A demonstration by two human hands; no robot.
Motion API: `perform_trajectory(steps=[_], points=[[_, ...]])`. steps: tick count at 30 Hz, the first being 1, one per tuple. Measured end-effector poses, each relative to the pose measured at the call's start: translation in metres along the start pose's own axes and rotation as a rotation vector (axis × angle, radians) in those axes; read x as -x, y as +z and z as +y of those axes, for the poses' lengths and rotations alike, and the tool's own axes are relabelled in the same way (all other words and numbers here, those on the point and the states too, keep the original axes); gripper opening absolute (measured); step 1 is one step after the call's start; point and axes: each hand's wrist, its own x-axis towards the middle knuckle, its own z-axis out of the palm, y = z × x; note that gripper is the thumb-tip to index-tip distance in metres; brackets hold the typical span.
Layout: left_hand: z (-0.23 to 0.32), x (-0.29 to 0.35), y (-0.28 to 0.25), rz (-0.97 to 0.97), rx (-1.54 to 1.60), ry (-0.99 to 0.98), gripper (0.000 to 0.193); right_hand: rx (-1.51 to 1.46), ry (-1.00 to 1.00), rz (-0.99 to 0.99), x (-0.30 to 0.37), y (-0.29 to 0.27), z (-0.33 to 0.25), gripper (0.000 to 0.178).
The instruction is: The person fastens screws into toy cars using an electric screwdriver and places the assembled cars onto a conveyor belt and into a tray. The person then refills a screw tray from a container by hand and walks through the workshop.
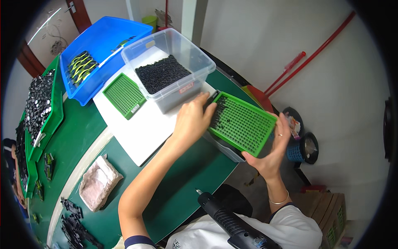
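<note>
A green perforated tray (244,124) with small black parts in some of its holes is tilted over the table's right edge. My right hand (271,149) grips its near right corner from below. My left hand (192,118) rests on the tray's left end, fingers spread over the black parts heaped there. Just behind the tray stands a clear plastic bin (195,58) filled with small black parts (161,74). A grey container (226,149) shows under the tilted tray.
A second green perforated tray (124,95) lies on a white board (141,128). A blue crate (105,37) stands behind. Green trays of black parts (39,103) line the left. A crumpled bag (97,182) and a black tool (232,224) are near me.
</note>
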Motion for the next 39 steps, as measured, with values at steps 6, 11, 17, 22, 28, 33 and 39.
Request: perform_trajectory(steps=[6,11,17,22,28,33,39], points=[[0.050,-0.006,-0.041,-0.137,0.392,-0.041,0.028,-0.201,-0.078,0.102,-0.028,-0.010,-0.023,0.107],[0.060,-0.036,-0.105,-0.092,0.519,-0.160,0.030,-0.255,-0.194,-0.048,-0.092,0.017,-0.021,0.101],[0.035,-0.079,-0.182,0.064,0.075,-0.227,0.045,-0.074,-0.141,-0.426,-0.166,0.091,-0.020,0.097],[0.013,-0.100,-0.195,0.134,-0.161,-0.245,0.041,0.118,-0.205,-0.570,-0.195,0.143,-0.001,0.100],[0.006,-0.109,-0.195,0.105,-0.433,-0.239,0.034,0.158,-0.158,-0.776,-0.197,0.166,-0.002,0.106],[0.008,-0.117,-0.193,0.064,-0.486,-0.239,0.034,0.159,-0.108,-0.827,-0.198,0.167,-0.001,0.110],[0.007,-0.131,-0.195,0.054,-0.632,-0.226,0.031,-0.045,0.069,-0.917,-0.202,0.160,-0.007,0.111]])
